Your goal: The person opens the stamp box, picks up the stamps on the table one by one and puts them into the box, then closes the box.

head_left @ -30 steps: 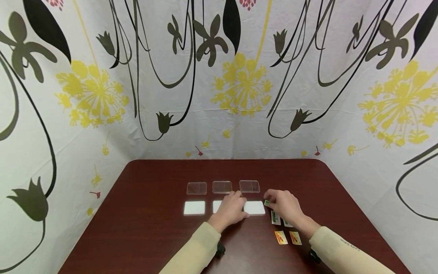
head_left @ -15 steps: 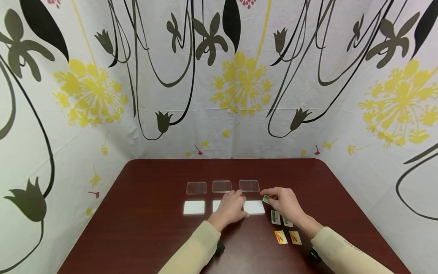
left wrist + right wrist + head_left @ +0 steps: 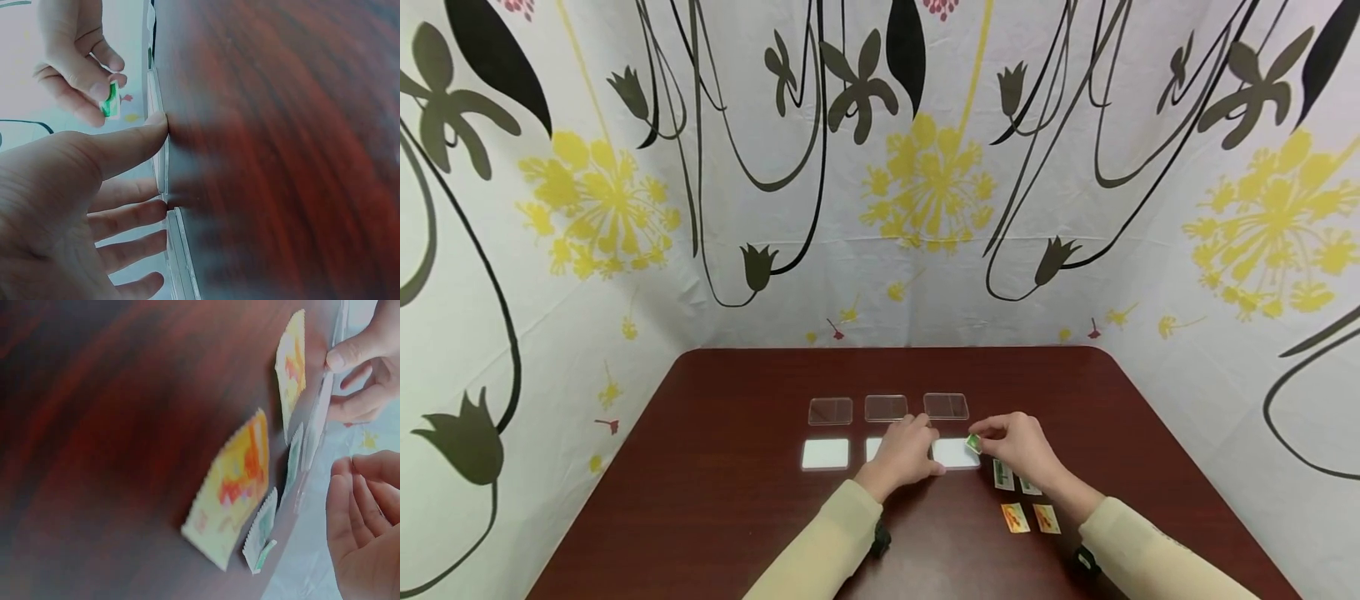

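My right hand (image 3: 1018, 450) pinches a small green stamp (image 3: 973, 443) between thumb and fingertips, just over the right end of a flat white case (image 3: 951, 454). The same green stamp (image 3: 111, 102) is tilted in the left wrist view. At the left end of that case, my left hand (image 3: 904, 452) holds it, thumb at the near edge and fingers toward the far side. Two grey-green stamps (image 3: 1003, 475) lie below the right hand, one partly covered by it. Nearer the front are two orange-yellow stamps (image 3: 1016, 518) with perforated edges.
Another white case (image 3: 825, 454) lies to the left, and a middle one (image 3: 872, 450) is mostly behind the left hand. Three clear plastic lids (image 3: 831, 412) form a row farther back. A patterned cloth (image 3: 910, 292) hangs around the dark red table (image 3: 715, 500).
The right hand has lifted the green stamp and brought it left, from beside the right white case to above its right end. The left hand stays in place.
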Tool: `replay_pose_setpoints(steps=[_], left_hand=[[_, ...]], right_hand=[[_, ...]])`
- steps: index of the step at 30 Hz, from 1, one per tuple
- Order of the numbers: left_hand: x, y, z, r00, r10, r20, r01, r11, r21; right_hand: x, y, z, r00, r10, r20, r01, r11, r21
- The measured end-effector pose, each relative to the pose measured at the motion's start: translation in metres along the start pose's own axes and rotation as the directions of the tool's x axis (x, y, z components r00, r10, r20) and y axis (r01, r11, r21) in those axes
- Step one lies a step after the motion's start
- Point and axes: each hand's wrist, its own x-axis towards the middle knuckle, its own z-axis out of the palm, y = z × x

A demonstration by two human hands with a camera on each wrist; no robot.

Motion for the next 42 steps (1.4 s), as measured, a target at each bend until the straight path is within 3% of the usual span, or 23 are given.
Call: replay_pose_setpoints(steps=[9, 17, 35, 42], left_hand=[[-0.001, -0.006, 0.000, 1.000, 0.009, -0.025, -0.011, 0.998, -0.067], [0.000, -0.006, -0.003, 1.000, -0.008, -0.003, 0.007, 0.993, -0.115], [0.002, -0.009, 0.002, 0.999, -0.017, -0.039, 0.012, 0.990, -0.141], [0.002, -0.013, 0.001, 0.999, -0.049, -0.021, 0.044, 0.979, -0.197]], right_hand=[[0.002, -0.002, 0.009, 0.998, 0.060, 0.015, -0.060, 0.998, 0.033], [0.002, -0.010, 0.016, 0.990, 0.140, 0.037, -0.144, 0.979, 0.146], [0.007, -0.020, 0.031, 0.999, 0.012, -0.031, -0.014, 0.998, -0.054], [0.010, -0.026, 0.039, 1.000, -0.015, -0.010, 0.014, 0.996, -0.092]])
